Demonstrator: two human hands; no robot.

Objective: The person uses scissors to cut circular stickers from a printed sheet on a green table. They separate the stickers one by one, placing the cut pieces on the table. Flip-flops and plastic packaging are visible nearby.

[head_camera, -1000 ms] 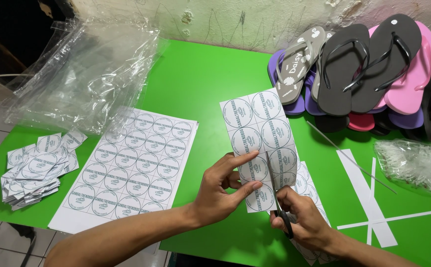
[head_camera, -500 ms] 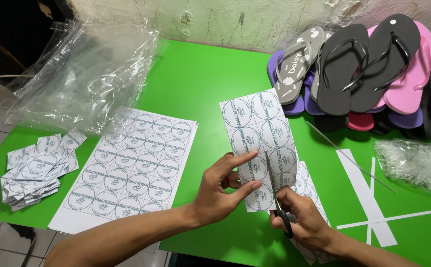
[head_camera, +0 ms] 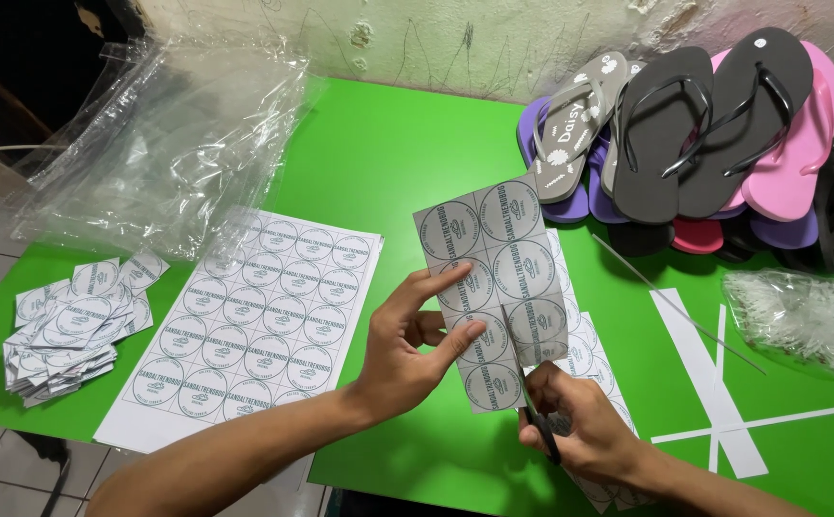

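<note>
A: Where is the strip right now?

B: The left hand (head_camera: pixel 407 354) holds the two-column label strip (head_camera: pixel 494 278) up above the green table's (head_camera: pixel 388 163) near edge, thumb and fingers pinched on its left margin. The right hand (head_camera: pixel 580 431) is closed around the scissors (head_camera: pixel 532 421), and the blades have entered the strip's lower end along the line between the columns.

A: What could spoil it?

B: My guess is drift. The strip stands free and bends a little, held on one side only, so the blade could wander into a round label instead of following the printed line.

A: Anything else close by?

B: More cut strips (head_camera: pixel 589 354) lie flat beneath the hands, touching nothing held. The full sheet (head_camera: pixel 254 325) sits toward the near-left, the stack of cut squares (head_camera: pixel 72 325) at the left edge, and the flip-flops (head_camera: pixel 695 134) fill the far-right corner, well apart.
</note>
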